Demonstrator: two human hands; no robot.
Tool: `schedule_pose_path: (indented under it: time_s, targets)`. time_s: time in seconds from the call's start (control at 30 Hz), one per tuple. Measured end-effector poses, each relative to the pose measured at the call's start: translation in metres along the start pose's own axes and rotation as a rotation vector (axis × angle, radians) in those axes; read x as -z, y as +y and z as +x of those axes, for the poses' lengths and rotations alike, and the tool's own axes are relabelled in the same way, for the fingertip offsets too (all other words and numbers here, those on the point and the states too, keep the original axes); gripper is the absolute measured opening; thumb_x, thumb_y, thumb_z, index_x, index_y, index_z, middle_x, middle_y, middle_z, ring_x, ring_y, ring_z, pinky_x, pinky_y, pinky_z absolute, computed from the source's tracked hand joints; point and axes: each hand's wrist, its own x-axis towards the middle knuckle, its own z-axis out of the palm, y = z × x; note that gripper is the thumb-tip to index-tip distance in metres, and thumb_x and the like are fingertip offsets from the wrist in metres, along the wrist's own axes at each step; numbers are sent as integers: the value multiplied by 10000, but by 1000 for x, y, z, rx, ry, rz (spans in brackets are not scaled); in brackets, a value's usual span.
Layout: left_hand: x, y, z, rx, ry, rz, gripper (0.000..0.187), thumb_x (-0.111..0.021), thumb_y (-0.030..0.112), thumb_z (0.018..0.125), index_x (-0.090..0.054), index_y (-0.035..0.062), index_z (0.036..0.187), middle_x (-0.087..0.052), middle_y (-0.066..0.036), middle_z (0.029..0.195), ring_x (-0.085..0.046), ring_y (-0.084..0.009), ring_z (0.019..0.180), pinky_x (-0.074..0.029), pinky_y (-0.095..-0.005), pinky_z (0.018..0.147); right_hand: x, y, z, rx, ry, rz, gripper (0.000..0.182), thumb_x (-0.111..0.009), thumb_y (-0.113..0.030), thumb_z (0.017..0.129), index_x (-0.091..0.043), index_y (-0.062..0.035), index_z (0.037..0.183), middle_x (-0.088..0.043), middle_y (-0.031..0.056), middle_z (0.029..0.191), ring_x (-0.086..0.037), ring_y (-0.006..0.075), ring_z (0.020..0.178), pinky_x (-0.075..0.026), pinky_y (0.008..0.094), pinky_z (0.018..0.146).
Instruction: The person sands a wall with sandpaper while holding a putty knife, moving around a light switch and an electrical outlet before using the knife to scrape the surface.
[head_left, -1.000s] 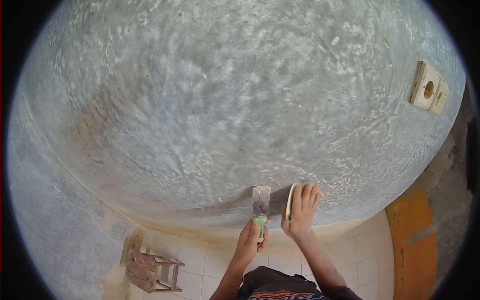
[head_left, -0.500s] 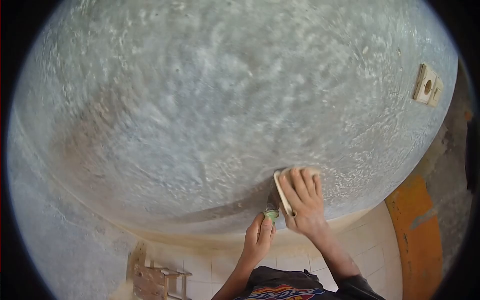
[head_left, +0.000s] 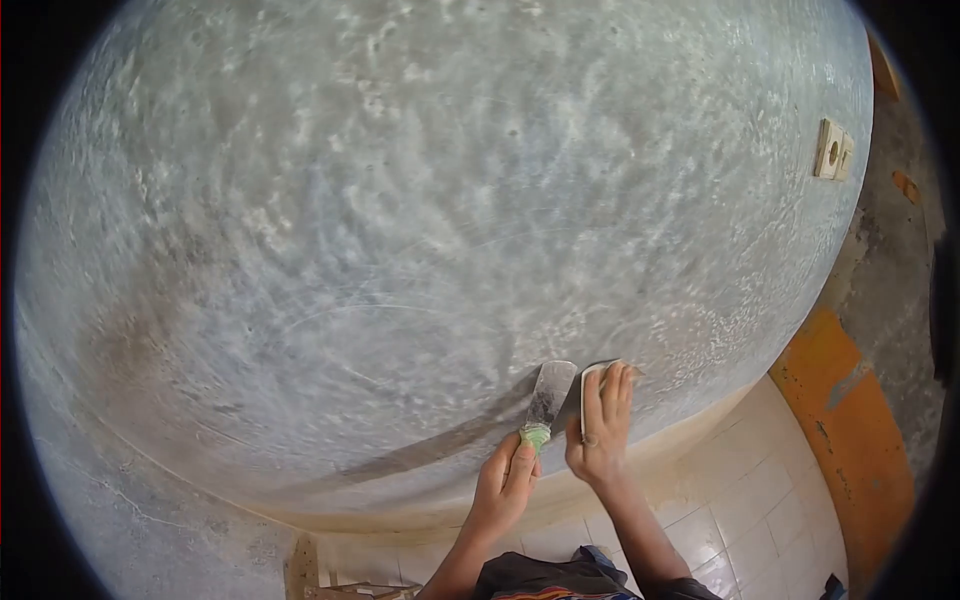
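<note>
My left hand (head_left: 505, 482) is closed around the green handle of a putty knife (head_left: 551, 394). The knife's broad metal blade points upward in front of the grey wall (head_left: 420, 250), near the wall's lower part. Just to its right, my right hand (head_left: 603, 440) presses a pale flat sheet, perhaps sandpaper (head_left: 588, 388), against the wall with fingers stretched upward over it. Most of the sheet is hidden beneath those fingers. A narrow gap separates the sheet from the blade.
A socket and switch plate (head_left: 829, 150) is fixed on the wall's right side. Below lies a white tiled floor (head_left: 690, 530), with an orange strip (head_left: 850, 420) to the right. Part of a wooden stool (head_left: 365, 591) shows at the bottom left.
My right hand and the pale sheet have shifted slightly down, away from the knife, whose blade is now more exposed. The view has also shifted, leaving less of the stool in sight.
</note>
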Motion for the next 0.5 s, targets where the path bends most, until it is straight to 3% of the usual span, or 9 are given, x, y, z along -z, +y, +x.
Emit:
schedule_pose_path:
  time_s: [0.2, 0.3, 0.4, 0.47, 0.5]
  targets:
    - [32, 0, -18, -4, 48, -49, 435, -381, 386, 1006, -523, -5, 1136, -486, -11, 712, -396, -45, 517, -303, -198, 454, 35, -20, 88, 14, 231, -22, 637, -496, -161, 872, -264, 62, 1421, -149, 320, 1486, -75, 500, 1385, -82, 592, 1104]
    - [44, -1, -30, 9, 108, -84, 442, -379, 395, 1005, -522, -3, 1132, -487, -9, 703, -404, -45, 510, -292, -200, 423, -8, -29, 57, 39, 193, -103, 685, -517, -190, 869, -221, 71, 1429, -84, 322, 1497, -8, 495, 1391, -35, 597, 1104]
    - [63, -20, -48, 48, 164, -112, 446, -368, 400, 1006, -515, -1, 1131, -492, -13, 705, -411, -46, 506, -294, -199, 415, -76, -25, -37, 77, 53, -93, 719, -537, -232, 863, -218, 97, 1417, -54, 345, 1489, 30, 503, 1387, -10, 637, 1082]
    - [67, -36, -60, 70, 181, -136, 447, -362, 403, 1006, -510, 0, 1134, -493, -15, 705, -414, -48, 505, -298, -199, 414, -77, -26, -42, 97, 29, -132, 696, -439, -214, 893, -140, 118, 1427, -18, 345, 1491, 29, 523, 1377, -12, 630, 1087]
    - [67, -44, -67, 125, 190, -160, 448, -358, 405, 1007, -503, 3, 1140, -493, -17, 705, -417, -51, 505, -302, -199, 414, -66, -26, -20, 99, 89, -127, 699, -472, -237, 889, -181, 108, 1422, -44, 344, 1490, 24, 510, 1383, -5, 622, 1090]
